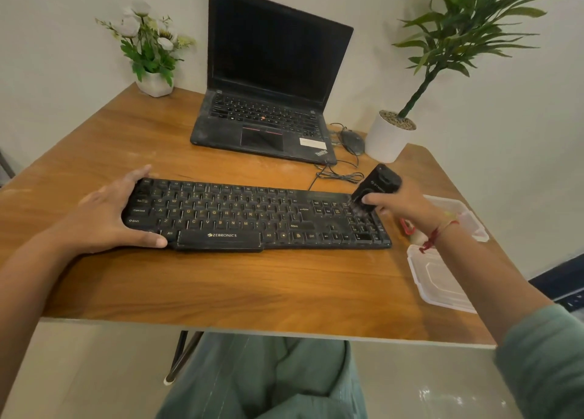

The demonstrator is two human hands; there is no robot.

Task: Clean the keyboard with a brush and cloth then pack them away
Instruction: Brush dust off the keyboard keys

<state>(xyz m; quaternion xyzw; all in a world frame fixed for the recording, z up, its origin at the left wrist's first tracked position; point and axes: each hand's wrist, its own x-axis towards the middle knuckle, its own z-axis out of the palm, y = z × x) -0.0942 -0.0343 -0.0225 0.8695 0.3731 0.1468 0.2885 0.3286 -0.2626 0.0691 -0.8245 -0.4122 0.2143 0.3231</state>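
A dusty black keyboard (pixel 252 216) lies across the middle of the wooden table (pixel 221 286). My left hand (pixel 107 213) holds its left end, thumb along the front edge and fingers over the back edge. My right hand (pixel 401 205) grips a black brush (pixel 376 183), whose bristles touch the number pad at the keyboard's right end. No cloth is plainly visible; my right wrist covers part of the open container.
An open clear plastic container (pixel 464 219) and its lid (pixel 439 279) sit at the table's right edge; something red lies by the container. Behind the keyboard stand an open laptop (pixel 268 80), a mouse (pixel 352 142) with its cable, a white plant pot (pixel 387 137) and a flower pot (pixel 155 83).
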